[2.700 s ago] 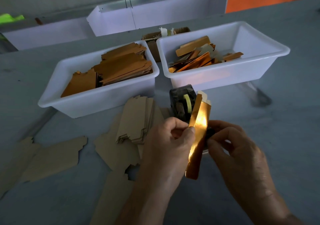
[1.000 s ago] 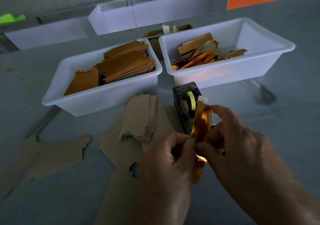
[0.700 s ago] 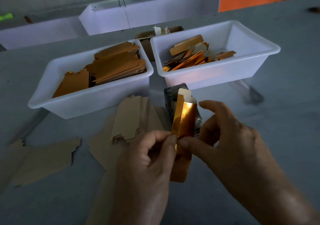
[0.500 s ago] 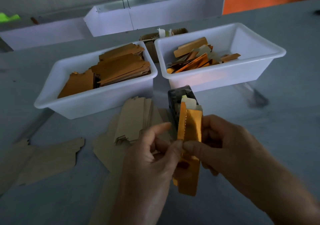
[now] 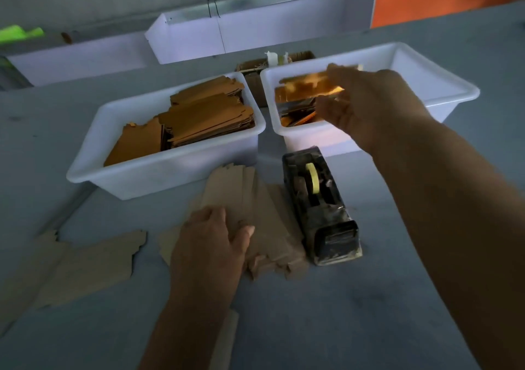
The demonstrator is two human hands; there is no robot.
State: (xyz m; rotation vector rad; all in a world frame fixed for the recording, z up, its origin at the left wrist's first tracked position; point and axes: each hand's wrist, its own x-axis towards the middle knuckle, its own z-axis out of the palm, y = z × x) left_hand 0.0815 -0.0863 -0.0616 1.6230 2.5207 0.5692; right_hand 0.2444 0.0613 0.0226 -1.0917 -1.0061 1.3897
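Your right hand (image 5: 369, 108): pinches gold box (image 5: 306, 85) over right tub (image 5: 306, 142). Your left hand (image 5: 210, 236): fingers loose, resting on card stack (image 5: 264, 207).

No legible text, label or number anywhere.

You had the left tub (image 5: 170, 176) beside the right tub (image 5: 423, 69) mid-frame, tape dispenser (image 5: 321, 207) below it, card stack (image 5: 264, 216) just left.

right grip (image 5: 366, 105) over right white bin (image 5: 443, 85), pinching blurred gold carton (image 5: 306, 85), left grip (image 5: 210, 241) flat on cardboard blanks (image 5: 264, 213) on worktop (image 5: 312, 312), tape dispenser (image 5: 318, 207) just beside
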